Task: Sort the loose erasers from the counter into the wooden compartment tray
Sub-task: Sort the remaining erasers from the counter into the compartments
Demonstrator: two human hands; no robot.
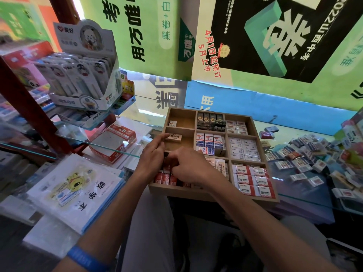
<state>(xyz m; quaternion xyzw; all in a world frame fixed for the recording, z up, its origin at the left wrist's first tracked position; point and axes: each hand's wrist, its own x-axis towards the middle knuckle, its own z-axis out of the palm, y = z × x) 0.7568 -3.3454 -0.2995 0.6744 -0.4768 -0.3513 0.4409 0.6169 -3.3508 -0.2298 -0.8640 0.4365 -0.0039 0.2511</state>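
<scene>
Both hands are together over the near-left compartment of the wooden tray (214, 195). The left hand (151, 156) rests at the compartment's far edge, fingers bent. The right hand (189, 166) has curled fingers down among the red 2B erasers (166, 178) standing there; whether it pinches one is hidden. Just beyond the left hand lies one beige eraser (174, 138). Well to the right of the right hand, loose erasers (306, 154) are piled on the glass counter (298, 191).

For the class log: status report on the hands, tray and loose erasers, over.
Both hands, left hand and right hand, in wooden tray's near-left compartment, on red erasers. Loose pile waits right. Nothing blocking.
</scene>
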